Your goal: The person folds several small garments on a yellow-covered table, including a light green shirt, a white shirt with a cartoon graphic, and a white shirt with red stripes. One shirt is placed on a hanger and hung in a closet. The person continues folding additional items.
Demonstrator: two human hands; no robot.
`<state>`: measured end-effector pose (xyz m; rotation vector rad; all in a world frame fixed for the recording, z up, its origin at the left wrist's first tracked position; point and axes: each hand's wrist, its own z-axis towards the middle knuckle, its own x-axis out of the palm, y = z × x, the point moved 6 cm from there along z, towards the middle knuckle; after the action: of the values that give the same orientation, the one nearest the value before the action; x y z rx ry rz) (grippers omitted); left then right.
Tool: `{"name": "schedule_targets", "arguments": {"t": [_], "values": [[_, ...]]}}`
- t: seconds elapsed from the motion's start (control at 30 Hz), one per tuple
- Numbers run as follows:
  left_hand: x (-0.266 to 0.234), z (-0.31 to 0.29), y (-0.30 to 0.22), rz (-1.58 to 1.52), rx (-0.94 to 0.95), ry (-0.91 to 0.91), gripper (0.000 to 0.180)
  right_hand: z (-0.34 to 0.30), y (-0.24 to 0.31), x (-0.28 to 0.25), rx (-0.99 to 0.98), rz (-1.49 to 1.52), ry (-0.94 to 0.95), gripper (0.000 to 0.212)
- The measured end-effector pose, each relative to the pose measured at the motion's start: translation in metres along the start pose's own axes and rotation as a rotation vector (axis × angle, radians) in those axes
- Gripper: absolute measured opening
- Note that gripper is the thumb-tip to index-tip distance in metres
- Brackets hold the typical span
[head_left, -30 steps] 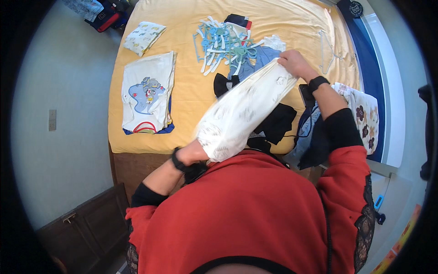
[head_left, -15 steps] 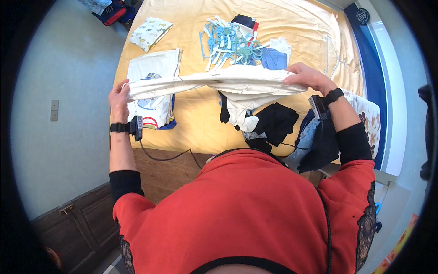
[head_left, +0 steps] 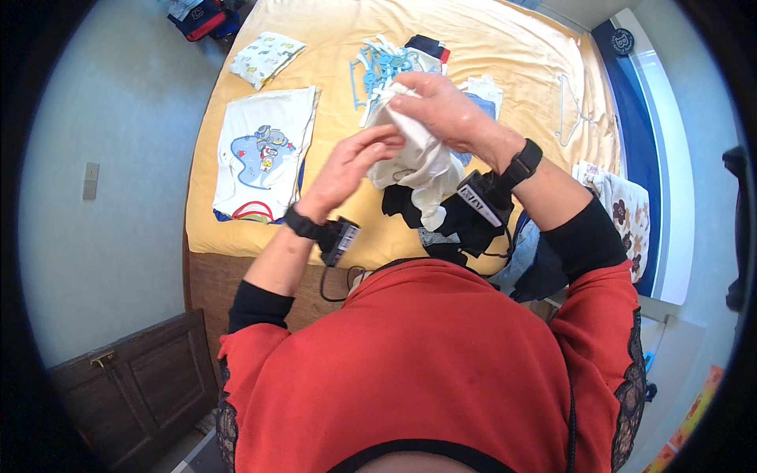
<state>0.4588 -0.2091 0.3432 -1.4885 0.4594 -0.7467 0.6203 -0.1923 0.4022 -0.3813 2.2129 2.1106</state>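
A white garment [head_left: 422, 154] hangs bunched in front of me over the bed. My right hand [head_left: 445, 114] is closed on its upper end, thumb and fingers pinching the cloth. My left hand [head_left: 351, 169] is just left of the garment, its fingers stretched out with their tips against the cloth's edge. The garment's lower end droops over a heap of dark clothes [head_left: 473, 225]. Farther left lies a stack of flat shirts [head_left: 233, 185], the top one white with a blue cartoon print.
Blue and white hangers [head_left: 371, 75] lie piled beyond my hands. A folded patterned cloth [head_left: 266, 59] sits at the far left of the yellow-sheeted bed [head_left: 331, 229]. One loose hanger [head_left: 561, 110] lies at right, near a flowered blanket [head_left: 619, 201].
My hands held the white garment stretched wide between them. They have come together near the middle; the cloth is now gathered in my right hand, and my left fingers have straightened.
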Motion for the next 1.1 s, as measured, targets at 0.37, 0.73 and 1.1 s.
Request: {"name": "schedule_targets", "arguments": {"t": [0.37,0.73,1.1], "values": [[0.013,-0.008,0.003,-0.197,0.08,-0.307,0.03,-0.064,0.145,0.119,-0.347,0.113,0.373,0.018],[-0.022,-0.026,-0.009,-0.244,0.082,-0.258,0.027,-0.135,0.188,0.194,-0.595,0.163,0.689,0.012],[-0.049,-0.039,-0.016,-0.264,0.081,-0.243,0.024,-0.145,0.205,0.234,-0.607,0.062,0.831,0.012]]}}
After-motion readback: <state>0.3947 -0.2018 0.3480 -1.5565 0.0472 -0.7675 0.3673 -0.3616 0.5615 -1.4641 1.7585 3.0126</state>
